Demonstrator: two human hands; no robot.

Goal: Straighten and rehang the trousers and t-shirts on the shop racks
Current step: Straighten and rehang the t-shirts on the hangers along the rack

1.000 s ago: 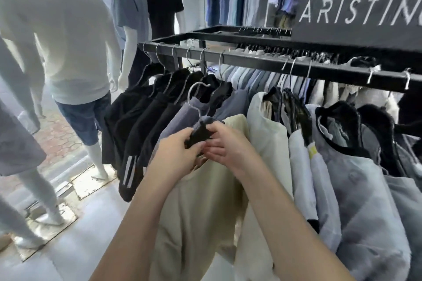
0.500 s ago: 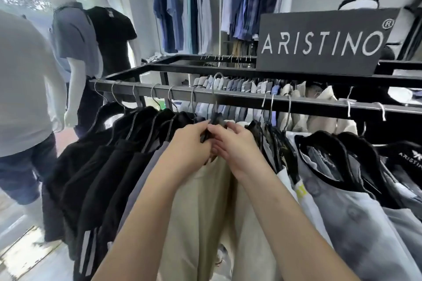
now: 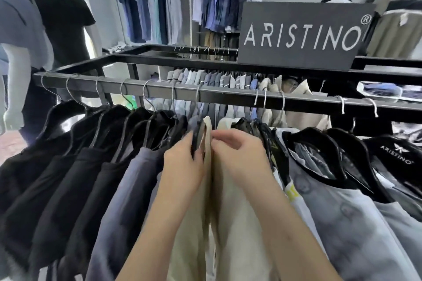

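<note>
A beige t-shirt (image 3: 194, 223) hangs on a black hanger (image 3: 196, 131) whose metal hook sits over the black rack rail (image 3: 223, 96). My left hand (image 3: 182, 162) grips the hanger's left shoulder. My right hand (image 3: 239, 155) pinches the shirt's beige collar just right of the hanger. Black and navy t-shirts (image 3: 75, 173) hang to the left. A cream garment (image 3: 242, 223) and grey t-shirts (image 3: 338, 212) hang to the right.
A dark ARISTINO sign (image 3: 301, 34) stands on the rack top. Folded-over trousers (image 3: 205, 80) hang on the rack's far rail. Shirts (image 3: 164, 0) hang on the back wall. Two mannequins (image 3: 57, 20) stand at the left.
Both hands lifted the hanger with the beige t-shirt up to the rail, and its hook now rests on it. My view has tilted upward and closer to the rack.
</note>
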